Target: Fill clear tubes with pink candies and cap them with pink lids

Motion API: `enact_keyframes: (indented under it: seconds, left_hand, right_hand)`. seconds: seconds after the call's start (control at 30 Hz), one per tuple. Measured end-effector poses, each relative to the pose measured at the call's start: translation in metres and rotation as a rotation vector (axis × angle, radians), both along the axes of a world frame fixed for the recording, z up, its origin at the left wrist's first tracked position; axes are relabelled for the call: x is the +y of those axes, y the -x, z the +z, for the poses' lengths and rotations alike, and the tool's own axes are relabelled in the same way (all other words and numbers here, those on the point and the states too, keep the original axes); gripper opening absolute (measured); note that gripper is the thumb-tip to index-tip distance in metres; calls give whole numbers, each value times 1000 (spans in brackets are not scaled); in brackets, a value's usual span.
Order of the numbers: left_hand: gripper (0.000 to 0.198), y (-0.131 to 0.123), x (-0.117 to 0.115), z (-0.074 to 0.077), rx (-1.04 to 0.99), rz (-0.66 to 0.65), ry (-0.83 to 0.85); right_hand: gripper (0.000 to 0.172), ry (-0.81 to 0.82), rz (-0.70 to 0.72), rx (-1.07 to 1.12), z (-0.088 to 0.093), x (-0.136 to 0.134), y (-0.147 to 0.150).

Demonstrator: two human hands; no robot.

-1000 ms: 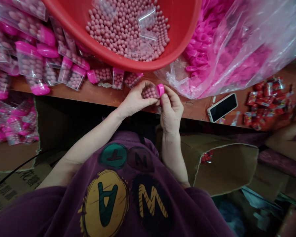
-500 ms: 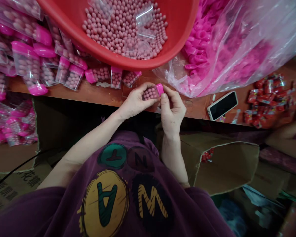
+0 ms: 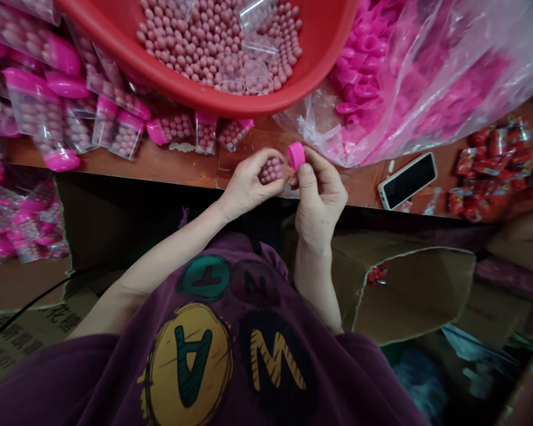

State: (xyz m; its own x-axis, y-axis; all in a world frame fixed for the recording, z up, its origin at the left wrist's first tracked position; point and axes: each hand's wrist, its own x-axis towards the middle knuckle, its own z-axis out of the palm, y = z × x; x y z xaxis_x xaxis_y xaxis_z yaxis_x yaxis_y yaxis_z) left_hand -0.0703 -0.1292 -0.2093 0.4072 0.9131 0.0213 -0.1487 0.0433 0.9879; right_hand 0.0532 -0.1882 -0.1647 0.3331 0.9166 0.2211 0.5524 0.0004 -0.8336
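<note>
My left hand (image 3: 249, 182) is closed around a small clear container (image 3: 272, 170) filled with pink balls, its mouth toward the right. Between the thumb and fingers of my right hand (image 3: 320, 195) is a bright pink cap (image 3: 296, 155), held just off the container's open end. The two hands are close together over the front edge of the table. Above them is a red basin (image 3: 249, 105) with pink balls (image 3: 195, 35) and several clear containers (image 3: 258, 44) lying in it.
Filled, pink-capped containers (image 3: 128, 133) are heaped at the left, with more in a box (image 3: 22, 222) below. A plastic bag of pink caps (image 3: 364, 71) lies to the right. Beyond are a phone (image 3: 407, 180), red wrapped pieces (image 3: 488, 168), a cardboard box (image 3: 417, 296) and another person's arm (image 3: 519, 236).
My right hand has drawn the pink cap away from the container, a little to the right and up. My left hand keeps its hold. The camera view has shifted slightly.
</note>
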Motion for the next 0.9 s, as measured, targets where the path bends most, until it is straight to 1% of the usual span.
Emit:
enact_keyframes:
  seconds: [0.1,0.2,0.3,0.37,0.47,0.57,0.73,0.8,0.9]
  left_hand:
    - [25,-1,0,0,2,24,-13]
    - [22,-1,0,2,20,47,-79]
    - [19,1,0,5,53,59,-151]
    - [18,1,1,6,77,50,-157]
    - [19,2,2,6,86,37,-144]
    - [20,2,3,5,60,27,-123]
    - [37,-1,5,0,-23,-7,25]
    - [40,-3,4,-2,-71,-16,65]
    - [36,-3,3,-2,-103,-17,73]
  right_hand:
    - [36,-6,11,-88,10,-5,1]
    - [31,-34,15,-136,18,-6,2]
    - [28,-59,42,-179,23,-5,2]
    - [29,-41,46,-210,25,-5,2]
    - [30,-23,37,-247,25,-5,4]
    - [29,-73,17,-265,19,-4,6]
    - [32,-74,-34,-265,8,2,12]
    - [33,-58,-23,-276,8,3,12]
    - [33,-44,54,-340,14,3,7]
